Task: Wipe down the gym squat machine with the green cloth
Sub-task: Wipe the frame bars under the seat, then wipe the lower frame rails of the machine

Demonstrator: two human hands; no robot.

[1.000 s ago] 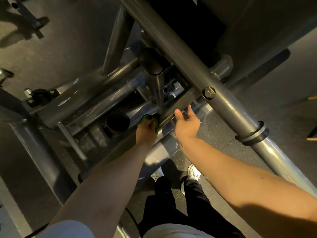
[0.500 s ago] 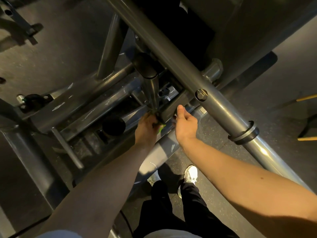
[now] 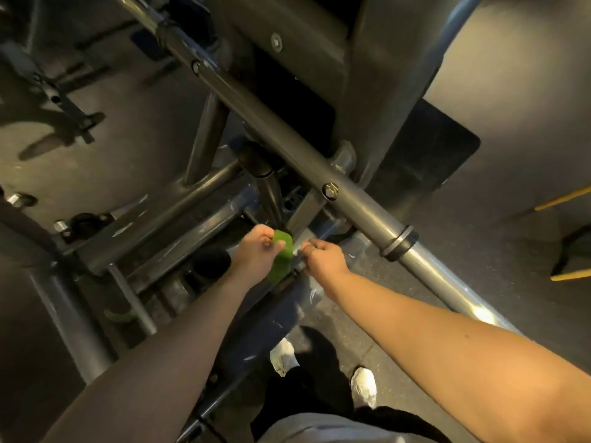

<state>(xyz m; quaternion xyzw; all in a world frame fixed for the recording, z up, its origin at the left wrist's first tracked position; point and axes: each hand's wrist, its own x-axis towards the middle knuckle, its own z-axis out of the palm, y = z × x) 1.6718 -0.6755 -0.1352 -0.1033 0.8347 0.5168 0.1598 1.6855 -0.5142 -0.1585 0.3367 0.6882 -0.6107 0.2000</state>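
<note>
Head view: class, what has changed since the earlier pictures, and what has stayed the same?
The left hand drew the cloth back from the frame, so more green shows. The right hand, fingers straight before, now curls beside the cloth. The left hand holds the cloth as before; the frame looks unmoved.

Head view: worn on the person's head, looking out over both forearms (image 3: 192, 330) (wide-angle lens).
Facing: forward and steeply down onto the tubes of the squat machine (image 3: 358, 206) and the floor (image 3: 479, 266).
Nearness: close, the outstretched arms touching the frame; the person's own shoes (image 3: 363, 386) show low in view.
</note>
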